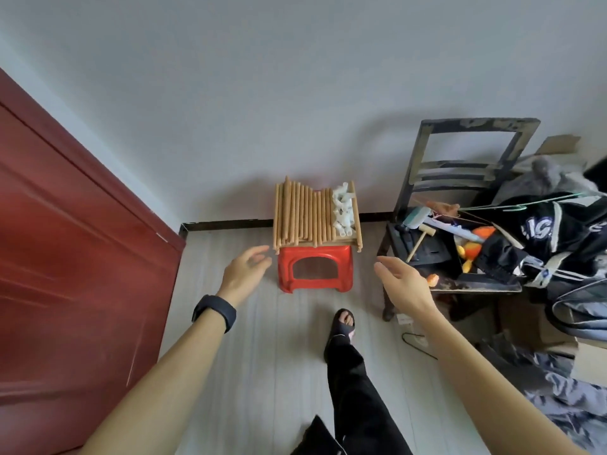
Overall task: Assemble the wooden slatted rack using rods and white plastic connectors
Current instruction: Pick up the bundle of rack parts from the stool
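- Left grip (246,270) released, fingers loosely spread, empty, in the air just left of the small red plastic stool (315,274), not touching it.
- Right grip (400,280) also released, fingers straight, empty, in the air to the right of the stool, between it and the dark worn wooden chair (460,178).
- Black band (215,311) on the left wrist.
- Stool stands on the pale plank floor (249,356) near the white wall (262,93).
- Pile of light wooden round rods (302,215) lies flat on top of the stool, side by side, overhanging its edges, ends pointing toward the wall and toward the person.
- Cluster of white plastic tube connectors (344,210) sits on the same stack, along its right side, just beside the rods.
- What lies under the rods: cannot tell.
- Small wooden mallet (420,239) lies on the chair seat, with black clothing (542,231) and an orange-yellow soft toy (476,244) heaped beside it.
- Dark red door (65,224) fills the left side.
- Foot in a black sandal (343,323) and a black trouser leg (354,389) are on the floor in front of the stool.
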